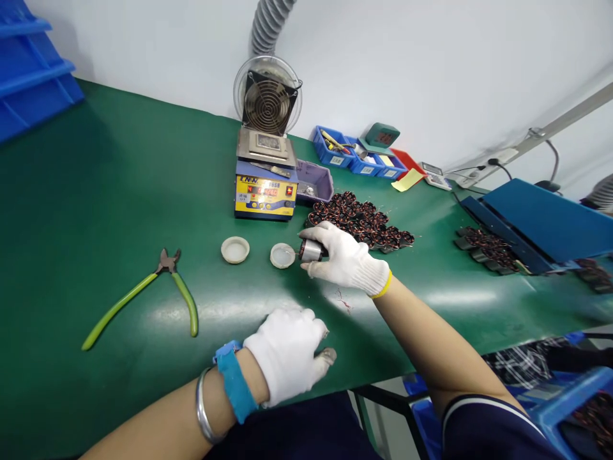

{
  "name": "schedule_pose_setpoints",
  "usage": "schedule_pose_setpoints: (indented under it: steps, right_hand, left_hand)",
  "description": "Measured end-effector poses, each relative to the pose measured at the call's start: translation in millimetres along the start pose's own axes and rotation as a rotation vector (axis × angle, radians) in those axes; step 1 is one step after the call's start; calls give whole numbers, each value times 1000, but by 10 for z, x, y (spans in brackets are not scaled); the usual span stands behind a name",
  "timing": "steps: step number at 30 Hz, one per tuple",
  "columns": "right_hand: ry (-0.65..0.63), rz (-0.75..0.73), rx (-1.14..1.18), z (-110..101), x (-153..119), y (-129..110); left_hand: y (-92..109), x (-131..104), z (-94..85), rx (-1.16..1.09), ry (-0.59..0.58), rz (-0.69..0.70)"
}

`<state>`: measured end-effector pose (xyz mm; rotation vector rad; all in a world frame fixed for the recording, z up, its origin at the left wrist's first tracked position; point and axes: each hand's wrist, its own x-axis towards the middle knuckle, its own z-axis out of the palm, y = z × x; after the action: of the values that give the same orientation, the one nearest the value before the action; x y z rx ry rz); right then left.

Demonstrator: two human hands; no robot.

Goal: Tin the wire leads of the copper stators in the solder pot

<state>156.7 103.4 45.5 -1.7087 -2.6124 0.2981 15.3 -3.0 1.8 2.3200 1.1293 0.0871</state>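
Note:
My right hand [342, 259], in a white glove with bare fingertips, grips a wound motor stator [311, 250] between thumb and fingers. Its silver side faces up, and its left end meets the right rim of a small white dish [282, 255] with clear content. My left hand [290, 354], gloved the same way, rests near the table's front edge. Its fingers are loosely bent, the thumb stands apart, and nothing shows in it. A second white dish [235, 250] sits to the left. Behind my right hand lies a pile of copper-wound stators [359, 217].
Green-handled cutting pliers [165, 265] lie spread at the left. A solder pot [265, 191] with a digital display stands at the back before a fan [269, 103]. Blue bins [330, 153] line the wall. More stators [486, 249] lie right, beside a blue box [550, 217].

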Motion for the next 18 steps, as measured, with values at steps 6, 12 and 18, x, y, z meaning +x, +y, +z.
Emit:
schedule_pose_setpoints:
  steps: [6, 12, 18]
  right_hand:
    - [134, -268, -411, 20, 44, -53]
    - [28, -339, -574, 83, 134, -187]
    - [47, -389, -597, 65, 139, -174]
  left_hand:
    - [3, -3, -38, -3, 10, -11]
    - [18, 10, -62, -7, -1, -26]
    - [27, 1, -54, 10, -22, -29]
